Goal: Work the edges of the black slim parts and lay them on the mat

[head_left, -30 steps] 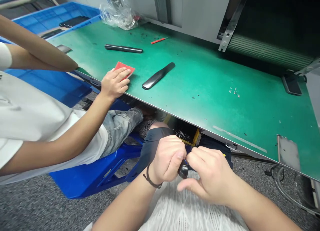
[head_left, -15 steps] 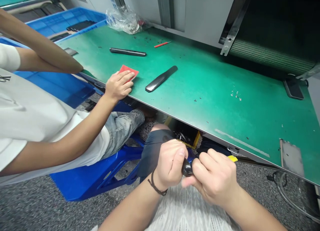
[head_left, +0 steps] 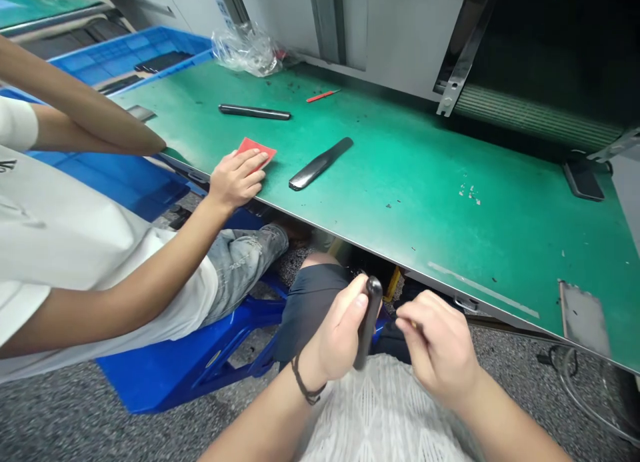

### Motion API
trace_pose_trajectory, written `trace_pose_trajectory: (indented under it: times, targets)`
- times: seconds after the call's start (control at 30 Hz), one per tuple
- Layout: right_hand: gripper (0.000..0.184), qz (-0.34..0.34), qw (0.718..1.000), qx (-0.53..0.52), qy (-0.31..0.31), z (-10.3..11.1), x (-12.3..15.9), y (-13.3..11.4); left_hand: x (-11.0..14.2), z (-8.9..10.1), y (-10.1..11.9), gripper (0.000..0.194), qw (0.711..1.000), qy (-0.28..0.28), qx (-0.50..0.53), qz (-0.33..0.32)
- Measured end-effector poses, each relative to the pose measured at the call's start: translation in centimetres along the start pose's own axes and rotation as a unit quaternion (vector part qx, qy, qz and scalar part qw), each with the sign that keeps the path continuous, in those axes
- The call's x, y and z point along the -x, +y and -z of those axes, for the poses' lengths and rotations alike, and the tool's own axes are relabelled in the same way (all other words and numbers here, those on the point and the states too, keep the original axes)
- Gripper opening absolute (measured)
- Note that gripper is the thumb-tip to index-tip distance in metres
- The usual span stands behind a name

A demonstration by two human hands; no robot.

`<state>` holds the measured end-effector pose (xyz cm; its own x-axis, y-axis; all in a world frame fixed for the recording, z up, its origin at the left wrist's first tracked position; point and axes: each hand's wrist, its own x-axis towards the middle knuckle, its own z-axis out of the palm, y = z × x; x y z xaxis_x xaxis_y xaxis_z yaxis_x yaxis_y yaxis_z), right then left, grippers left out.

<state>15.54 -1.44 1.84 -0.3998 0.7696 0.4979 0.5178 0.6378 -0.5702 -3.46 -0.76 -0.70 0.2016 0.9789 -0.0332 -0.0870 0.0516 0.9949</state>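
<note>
My left hand (head_left: 343,329) is wrapped round a long black plastic piece (head_left: 369,322) with a rounded end. That piece stands nearly upright above my lap, its lower part tilted toward me. To its right, apart from it, my right hand (head_left: 443,345) is closed in a pinch. A tiny yellowish bit shows at its fingertips, but what it holds is hidden. On the green table (head_left: 400,162) lie two similar black pieces: a curved one (head_left: 321,164) near the middle and a straighter one (head_left: 254,112) farther back.
A co-worker's hand (head_left: 237,177) rests on a red sheet (head_left: 257,154) at the left. Behind lie a red-handled thin tool (head_left: 323,97) and a clear plastic bag (head_left: 247,52). A phone (head_left: 583,180) and a grey plate (head_left: 585,317) lie at the right. Blue crates (head_left: 135,45) stand back left.
My hands have drawn apart. The black piece in my left hand has swung from pointing at my right hand to nearly upright. The yellow tip behind my right hand is out of sight.
</note>
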Motion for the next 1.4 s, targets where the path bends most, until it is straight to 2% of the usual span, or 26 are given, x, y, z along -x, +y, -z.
trace_pose_trajectory:
  times: [0.07, 0.2, 0.33, 0.4, 0.53, 0.67, 0.87, 1.03, 1.13, 1.23, 1.3, 1.4]
  targets:
    - [0.009, -0.025, 0.999, 0.002, -0.022, 0.9, -0.2, 0.6, -0.1, 0.5, 0.2, 0.044, 0.999, -0.038, 0.000, 0.003]
    - [0.038, -0.005, 0.997, 0.028, -0.068, 2.3, -1.1, 1.0, 0.2, 0.6, 0.4, 0.043, 0.994, -0.100, 0.030, 0.015]
    - [0.067, -0.005, 0.995, 0.054, -0.084, 2.4, -2.6, 0.6, 0.4, 0.3, 0.7, 0.049, 0.993, -0.119, 0.021, -0.009]
    - [0.073, -0.008, 0.993, 0.068, -0.096, 2.3, -3.2, 0.4, 0.4, 0.1, 0.9, 0.049, 0.993, -0.115, 0.003, -0.033]
    - [0.065, -0.005, 0.989, 0.095, -0.110, 2.3, -3.8, 0.2, 0.5, -0.1, 1.2, 0.049, 0.992, -0.111, 0.002, -0.051]
    - [0.060, 0.006, 0.987, 0.147, -0.072, 2.2, -3.5, 0.0, 0.7, -0.5, 0.8, 0.047, 0.995, -0.089, 0.016, -0.047]
    - [0.060, 0.037, 0.973, 0.229, -0.007, 0.8, -2.6, -0.4, 0.8, -1.1, 0.2, 0.045, 0.998, -0.049, 0.046, -0.020]
    - [0.060, 0.035, 0.969, 0.243, 0.011, -0.1, -1.9, -0.7, 0.6, -1.3, 0.6, 0.043, 0.997, -0.040, 0.053, -0.027]
    - [0.062, 0.023, 0.981, 0.194, 0.020, 0.1, -1.9, -0.8, 0.5, -1.0, 0.7, 0.044, 0.997, -0.045, 0.038, -0.044]
    - [0.060, -0.011, 0.997, 0.070, 0.006, 1.1, -2.4, -0.8, 0.4, -0.4, 0.8, 0.047, 0.993, -0.078, 0.015, -0.089]
    - [0.059, -0.038, 0.999, -0.005, -0.038, 1.9, -3.1, -0.9, 0.3, 0.0, 0.8, 0.050, 0.988, -0.100, 0.000, -0.121]
    - [0.060, -0.062, 0.990, -0.053, -0.119, 2.8, -3.9, -1.1, 0.1, 0.4, 1.0, 0.050, 0.981, -0.121, -0.013, -0.152]
